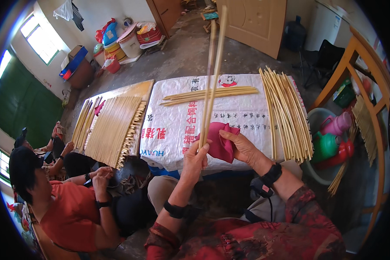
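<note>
Wiping goes best with steady support: the left hand [195, 157] pinches two sticks [212, 73] upright at mid-frame, while the right hand [242, 147] clasps the red cloth [221, 141] around their lower ends; slide it evenly upward.

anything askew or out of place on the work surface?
Mostly tidy. One small bundle of sticks lies crosswise on the white sack, while the right pile and the left rows run lengthwise. The left hand holds two sticks upright; the right hand holds a red cloth. Nothing looks spilled or broken.
</note>
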Tool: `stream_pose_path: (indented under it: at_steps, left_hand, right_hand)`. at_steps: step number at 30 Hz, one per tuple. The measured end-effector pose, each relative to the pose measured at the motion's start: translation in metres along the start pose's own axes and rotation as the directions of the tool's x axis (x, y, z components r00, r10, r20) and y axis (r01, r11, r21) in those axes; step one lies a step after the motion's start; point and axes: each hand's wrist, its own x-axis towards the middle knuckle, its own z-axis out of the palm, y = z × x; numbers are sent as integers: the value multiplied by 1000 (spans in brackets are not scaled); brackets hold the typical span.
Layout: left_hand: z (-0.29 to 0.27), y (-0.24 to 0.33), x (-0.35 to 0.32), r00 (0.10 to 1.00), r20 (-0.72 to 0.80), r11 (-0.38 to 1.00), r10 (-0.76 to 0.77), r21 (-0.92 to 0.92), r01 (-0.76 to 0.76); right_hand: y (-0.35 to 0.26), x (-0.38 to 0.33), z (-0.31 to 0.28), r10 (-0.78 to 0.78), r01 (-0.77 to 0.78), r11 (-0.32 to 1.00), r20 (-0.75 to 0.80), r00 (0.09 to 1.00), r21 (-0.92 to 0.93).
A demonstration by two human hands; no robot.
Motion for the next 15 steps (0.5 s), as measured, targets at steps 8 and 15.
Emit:
stream_pose_path:
  at_steps: [8, 15]
  left_hand:
    - [4, 17, 8, 969, -171, 983, 180, 65, -171]
    - [24, 65, 6, 976, -113, 983, 184, 37, -181]
  right_hand:
    - [12, 1, -9, 62, -108, 960, -179, 982, -260]
    - [56, 13, -28, 233, -246, 966, -153, 960, -75]
